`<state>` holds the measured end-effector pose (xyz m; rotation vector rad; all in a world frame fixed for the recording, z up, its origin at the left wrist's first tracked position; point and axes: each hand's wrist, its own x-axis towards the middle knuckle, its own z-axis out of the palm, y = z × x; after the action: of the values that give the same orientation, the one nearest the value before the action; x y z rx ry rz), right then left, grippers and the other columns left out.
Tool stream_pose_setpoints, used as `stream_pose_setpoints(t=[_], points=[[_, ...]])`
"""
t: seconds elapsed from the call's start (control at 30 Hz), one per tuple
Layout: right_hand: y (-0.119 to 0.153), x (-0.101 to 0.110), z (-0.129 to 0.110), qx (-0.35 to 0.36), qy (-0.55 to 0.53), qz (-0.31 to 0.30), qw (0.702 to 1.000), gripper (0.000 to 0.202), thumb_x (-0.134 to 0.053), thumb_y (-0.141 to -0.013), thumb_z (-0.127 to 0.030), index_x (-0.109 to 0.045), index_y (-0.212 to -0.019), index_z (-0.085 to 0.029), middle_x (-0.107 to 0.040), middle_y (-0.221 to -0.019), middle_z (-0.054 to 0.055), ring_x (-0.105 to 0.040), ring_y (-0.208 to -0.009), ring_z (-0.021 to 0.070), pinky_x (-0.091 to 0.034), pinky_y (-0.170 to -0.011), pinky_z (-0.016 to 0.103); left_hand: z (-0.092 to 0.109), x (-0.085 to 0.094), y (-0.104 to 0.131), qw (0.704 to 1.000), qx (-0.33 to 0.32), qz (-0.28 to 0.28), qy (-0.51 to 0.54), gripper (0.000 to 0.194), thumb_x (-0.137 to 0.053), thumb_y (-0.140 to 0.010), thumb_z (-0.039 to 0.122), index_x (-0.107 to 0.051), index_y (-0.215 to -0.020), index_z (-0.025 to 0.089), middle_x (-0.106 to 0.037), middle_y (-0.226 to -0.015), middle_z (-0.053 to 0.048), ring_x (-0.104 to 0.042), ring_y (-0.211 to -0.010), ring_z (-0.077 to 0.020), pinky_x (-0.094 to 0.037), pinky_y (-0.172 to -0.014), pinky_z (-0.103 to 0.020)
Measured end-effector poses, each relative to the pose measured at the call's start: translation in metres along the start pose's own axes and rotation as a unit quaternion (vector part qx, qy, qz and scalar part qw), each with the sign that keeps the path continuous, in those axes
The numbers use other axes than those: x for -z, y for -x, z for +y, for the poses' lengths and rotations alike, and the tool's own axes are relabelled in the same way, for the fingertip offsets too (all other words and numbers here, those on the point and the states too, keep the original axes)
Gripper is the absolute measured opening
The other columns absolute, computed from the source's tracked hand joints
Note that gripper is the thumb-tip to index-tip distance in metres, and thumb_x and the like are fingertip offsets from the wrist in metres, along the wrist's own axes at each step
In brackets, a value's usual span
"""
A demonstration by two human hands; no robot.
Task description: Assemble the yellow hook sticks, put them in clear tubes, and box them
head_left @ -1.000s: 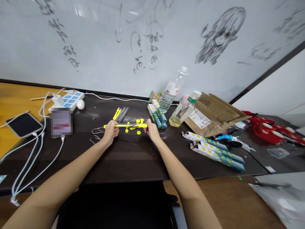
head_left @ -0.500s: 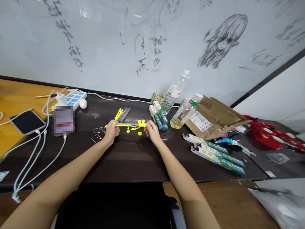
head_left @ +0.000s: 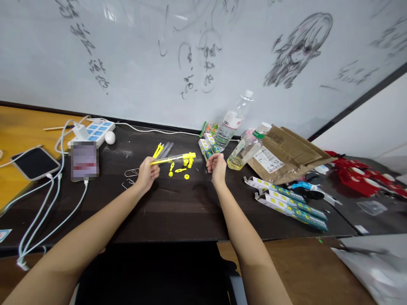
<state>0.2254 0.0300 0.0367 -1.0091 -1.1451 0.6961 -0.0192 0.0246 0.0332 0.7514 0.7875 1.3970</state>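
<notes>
Since the earlier frame, the right hand (head_left: pixel 218 168) has come off the right end of the yellow rod (head_left: pixel 173 159) and shifted right, to just in front of the small boxes (head_left: pixel 204 148); the rod's right end has risen a little.

In the head view, the left hand (head_left: pixel 148 173) grips the rod near its left end, and that end is hidden in the fingers. The rod, yellow with a clear stretch, slants up to the right above the dark surface (head_left: pixel 190 216). The right hand is half closed, fingers curled; whether it holds anything cannot be told. It covers the near ends of the small boxes.

Under and beside the rod lie small yellow parts (head_left: pixel 180 170), their shapes hard to make out, and a yellow ring (head_left: pixel 186 176). Behind the left hand are yellow sticks (head_left: pixel 157 151) and clear grey tubes (head_left: pixel 166 150), their near ends partly covered. Bent wires (head_left: pixel 128 183) lie left of that hand. The phone (head_left: pixel 85 162) has a blurred-out screen.
</notes>
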Motion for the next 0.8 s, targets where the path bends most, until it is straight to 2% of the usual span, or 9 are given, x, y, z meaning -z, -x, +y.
stream_pose_setpoints(t=[0.07, 0.17, 0.27, 0.33, 0.43, 0.5, 0.6, 0.67, 0.8], points=[[0.0, -0.001, 0.001, 0.005, -0.009, -0.003, 1.0, 0.048, -0.037, -0.087, -0.063, -0.049, -0.072, -0.019, -0.049, -0.054, -0.004, -0.038, -0.039, 0.0057, -0.03, -0.035, 0.016, 0.007, 0.003, -0.003, 0.998, 0.02, -0.007, 0.059, 0.022, -0.047, -0.073, 0.02, -0.029, -0.063, 0.02, -0.02, -0.044, 0.011, -0.016, -0.031, -0.0032, -0.01, -0.032, -0.016], [0.003, -0.004, 0.003, 0.01, -0.004, -0.043, 0.999, 0.041, -0.042, -0.087, -0.058, -0.05, -0.075, -0.019, -0.049, -0.057, -0.004, -0.039, -0.042, 0.0055, -0.03, -0.036, 0.016, 0.018, 0.009, -0.009, 0.989, 0.047, -0.021, 0.142, 0.027, -0.044, -0.076, 0.02, -0.023, -0.059, 0.02, -0.018, -0.043, 0.01, -0.016, -0.032, -0.003, -0.01, -0.031, -0.016], [0.007, -0.007, 0.002, 0.017, 0.0, -0.07, 0.997, 0.036, -0.044, -0.087, -0.054, -0.051, -0.081, -0.02, -0.049, -0.06, -0.004, -0.04, -0.043, 0.0057, -0.03, -0.036, 0.016, 0.024, 0.012, -0.013, 0.984, 0.049, -0.019, 0.169, 0.029, -0.041, -0.078, 0.021, -0.019, -0.058, 0.021, -0.017, -0.042, 0.01, -0.016, -0.032, -0.0027, -0.011, -0.031, -0.016], [0.009, -0.008, 0.0, 0.022, -0.008, -0.079, 0.997, 0.031, -0.046, -0.087, -0.051, -0.051, -0.087, -0.021, -0.05, -0.062, -0.004, -0.041, -0.044, 0.0059, -0.031, -0.037, 0.016, 0.02, 0.01, -0.011, 0.989, 0.037, -0.011, 0.145, 0.028, -0.043, -0.077, 0.021, -0.022, -0.059, 0.02, -0.018, -0.042, 0.01, -0.016, -0.031, -0.0028, -0.01, -0.031, -0.017], [0.011, -0.008, -0.002, 0.016, -0.037, -0.091, 0.995, 0.027, -0.047, -0.086, -0.047, -0.05, -0.094, -0.022, -0.051, -0.063, -0.005, -0.042, -0.044, 0.0063, -0.032, -0.037, 0.017, 0.002, -0.001, 0.001, 0.998, 0.004, 0.015, 0.054, 0.021, -0.049, -0.074, 0.02, -0.031, -0.065, 0.02, -0.021, -0.043, 0.012, -0.018, -0.031, -0.0025, -0.008, -0.033, -0.016], [0.012, -0.008, -0.001, -0.001, -0.047, -0.087, 0.995, 0.024, -0.05, -0.085, -0.045, -0.049, -0.092, -0.022, -0.047, -0.06, -0.007, -0.039, -0.041, 0.0057, -0.03, -0.035, 0.017, -0.014, -0.009, 0.011, 1.0, 0.012, 0.018, 0.002, 0.02, -0.053, -0.073, 0.023, -0.034, -0.068, 0.02, -0.026, -0.044, 0.012, -0.02, -0.031, -0.0021, -0.009, -0.034, -0.015], [0.011, -0.009, 0.002, -0.023, -0.05, -0.062, 0.997, 0.024, -0.057, -0.081, -0.044, -0.048, -0.086, -0.022, -0.037, -0.054, -0.01, -0.03, -0.036, 0.004, -0.025, -0.033, 0.016, -0.031, -0.016, 0.022, 0.998, 0.052, -0.012, -0.018, 0.02, -0.054, -0.074, 0.029, -0.035, -0.072, 0.021, -0.028, -0.045, 0.012, -0.021, -0.031, -0.0023, -0.009, -0.035, -0.015], [0.011, -0.01, 0.004, -0.034, -0.051, -0.059, 0.996, 0.026, -0.06, -0.079, -0.045, -0.047, -0.085, -0.023, -0.03, -0.051, -0.011, -0.025, -0.034, 0.0039, -0.021, -0.033, 0.017, -0.034, -0.015, 0.023, 0.998, 0.048, -0.022, -0.022, 0.021, -0.054, -0.074, 0.031, -0.035, -0.073, 0.022, -0.028, -0.045, 0.012, -0.021, -0.031, -0.0021, -0.009, -0.036, -0.015], [0.013, -0.013, 0.008, -0.046, -0.017, -0.083, 0.995, 0.03, -0.059, -0.08, -0.049, -0.048, -0.084, -0.022, -0.023, -0.046, -0.012, -0.02, -0.034, 0.0047, -0.014, -0.033, 0.018, -0.032, -0.007, 0.014, 0.999, 0.024, -0.005, -0.043, 0.019, -0.053, -0.073, 0.029, -0.035, -0.073, 0.022, -0.027, -0.044, 0.013, -0.021, -0.03, -0.0022, -0.008, -0.036, -0.015]])
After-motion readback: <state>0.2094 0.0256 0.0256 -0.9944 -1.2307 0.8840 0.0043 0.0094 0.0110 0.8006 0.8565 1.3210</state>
